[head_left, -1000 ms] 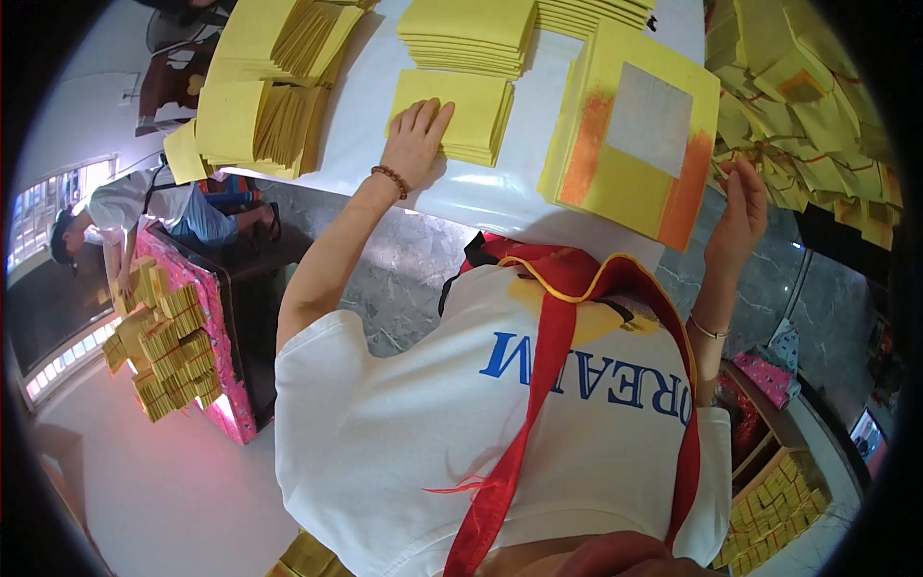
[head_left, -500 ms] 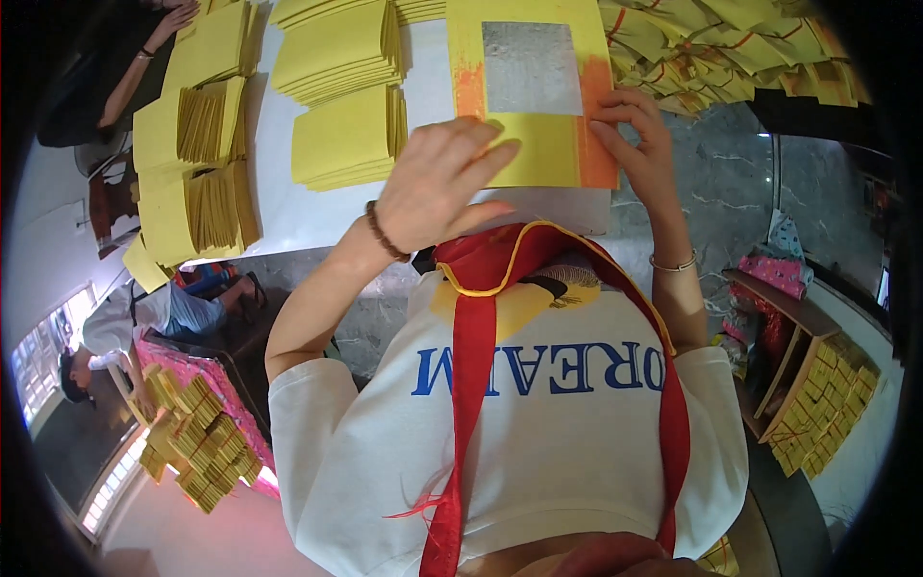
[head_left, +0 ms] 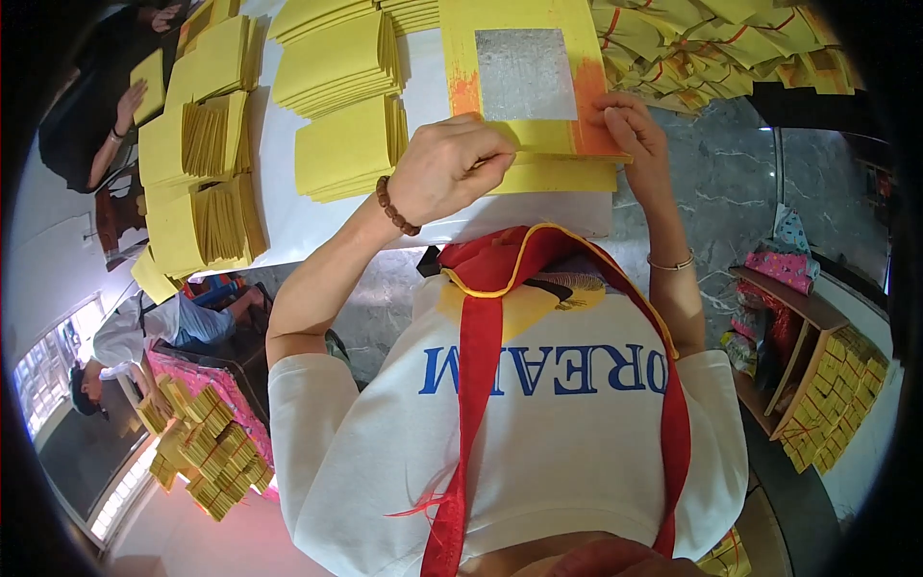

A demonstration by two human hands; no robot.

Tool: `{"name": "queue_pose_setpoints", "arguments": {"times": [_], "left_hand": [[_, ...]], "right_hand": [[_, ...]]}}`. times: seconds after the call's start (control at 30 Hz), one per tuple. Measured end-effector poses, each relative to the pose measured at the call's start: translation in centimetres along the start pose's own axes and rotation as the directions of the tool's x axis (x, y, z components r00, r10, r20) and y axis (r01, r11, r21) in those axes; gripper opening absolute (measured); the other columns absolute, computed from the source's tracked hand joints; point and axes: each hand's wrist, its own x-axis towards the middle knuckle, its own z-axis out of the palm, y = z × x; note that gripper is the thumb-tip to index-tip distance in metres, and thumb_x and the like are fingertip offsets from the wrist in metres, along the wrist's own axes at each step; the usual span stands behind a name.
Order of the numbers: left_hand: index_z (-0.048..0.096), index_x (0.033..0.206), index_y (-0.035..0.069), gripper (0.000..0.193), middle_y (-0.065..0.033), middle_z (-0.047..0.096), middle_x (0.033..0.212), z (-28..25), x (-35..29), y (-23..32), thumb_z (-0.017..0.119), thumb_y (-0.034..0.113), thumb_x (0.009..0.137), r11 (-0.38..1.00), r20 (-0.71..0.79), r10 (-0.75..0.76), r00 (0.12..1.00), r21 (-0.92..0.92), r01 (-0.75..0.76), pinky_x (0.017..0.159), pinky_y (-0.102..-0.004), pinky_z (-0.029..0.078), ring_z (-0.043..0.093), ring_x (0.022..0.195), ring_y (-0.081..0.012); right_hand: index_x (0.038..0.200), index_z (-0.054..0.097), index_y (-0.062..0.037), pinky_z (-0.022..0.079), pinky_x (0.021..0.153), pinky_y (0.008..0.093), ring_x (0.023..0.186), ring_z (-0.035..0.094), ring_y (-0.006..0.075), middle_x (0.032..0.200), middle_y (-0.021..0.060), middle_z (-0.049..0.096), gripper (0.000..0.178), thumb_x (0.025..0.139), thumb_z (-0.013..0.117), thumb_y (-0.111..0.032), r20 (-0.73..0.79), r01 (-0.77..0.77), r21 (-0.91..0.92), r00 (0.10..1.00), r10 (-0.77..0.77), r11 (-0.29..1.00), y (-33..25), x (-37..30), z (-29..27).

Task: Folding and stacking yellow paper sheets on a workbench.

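Observation:
A yellow paper sheet (head_left: pixel 538 137) lies at the table's near edge, with a silver rectangle (head_left: pixel 526 75) in its middle and orange colouring down both sides. Its near edge is raised and bent up, baring more yellow paper (head_left: pixel 562 178) underneath. My left hand (head_left: pixel 450 165) is closed, its fingers curled in at the near left part of the sheet. At the right edge my right hand (head_left: pixel 632 137) pinches the sheet's near corner between thumb and fingers. Left of the sheet sits a stack of folded yellow paper (head_left: pixel 346 144), touched by neither hand.
Rows of folded yellow stacks (head_left: pixel 207 144) line the white table (head_left: pixel 279 207). Yellow bundles with red ties (head_left: pixel 711 48) lie at the far right. One person's hand (head_left: pixel 132 104) is at the far left; another person (head_left: pixel 144 327) sits by more bundles (head_left: pixel 207 447). A wooden shelf (head_left: pixel 788 337) stands right.
My left hand has gone from spread fingers to a closed grip. The sheet's near edge has come up toward the far side, and my right hand has closed on its corner.

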Motion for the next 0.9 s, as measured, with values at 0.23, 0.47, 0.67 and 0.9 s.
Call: {"name": "queue_pose_setpoints", "arguments": {"times": [0.23,0.47,0.67,0.9], "left_hand": [[0.063,0.076,0.002,0.01,-0.0083,0.058,0.061,-0.3,0.6,0.1,0.059,0.011,0.074,0.95,0.057,-0.276,0.96,-0.136,0.281,0.053,-0.0294,0.044,0.056,0.055,-0.0189],[0.064,0.078,0.0,0.013,-0.0042,0.057,0.06,-0.8,1.0,-0.3,0.059,0.012,0.076,0.887,0.151,-0.371,0.916,-0.235,0.398,0.053,-0.0253,0.042,0.052,0.055,-0.0097],[0.064,0.08,-0.002,0.015,-0.0009,0.058,0.064,-1.5,1.5,-0.5,0.059,0.012,0.079,0.798,0.253,-0.416,0.873,-0.359,0.485,0.056,-0.0223,0.041,0.049,0.06,-0.0057],[0.064,0.089,-0.001,0.019,-0.0028,0.061,0.075,-2.0,1.7,-0.9,0.063,0.016,0.08,0.761,0.31,-0.46,0.832,-0.345,0.549,0.06,-0.0226,0.043,0.052,0.066,-0.0077]], "right_hand": [[0.086,0.065,0.0032,0.038,0.085,0.0249,0.098,0.05,0.0135,0.104,0.006,0.056,0.024,0.091,0.05,-0.015,0.011,-0.002,-0.063,1.0,0.003,0.998,-0.3,0.1,0.2],[0.086,0.066,0.0033,0.041,0.084,0.0241,0.095,0.053,0.013,0.1,0.0048,0.057,0.023,0.089,0.054,-0.016,-0.006,-0.053,0.034,0.999,0.053,0.998,-0.1,0.2,0.3],[0.087,0.065,0.0032,0.04,0.086,0.0259,0.099,0.051,0.0139,0.104,0.0049,0.056,0.022,0.089,0.054,-0.015,0.028,-0.047,0.069,0.999,0.045,0.996,0.3,0.2,0.0],[0.094,0.062,0.0002,0.038,0.089,0.0287,0.104,0.048,0.0158,0.11,0.0043,0.052,0.017,0.081,0.062,-0.011,0.152,0.201,-0.203,0.973,-0.172,0.958,0.1,-0.2,-0.4]]}}
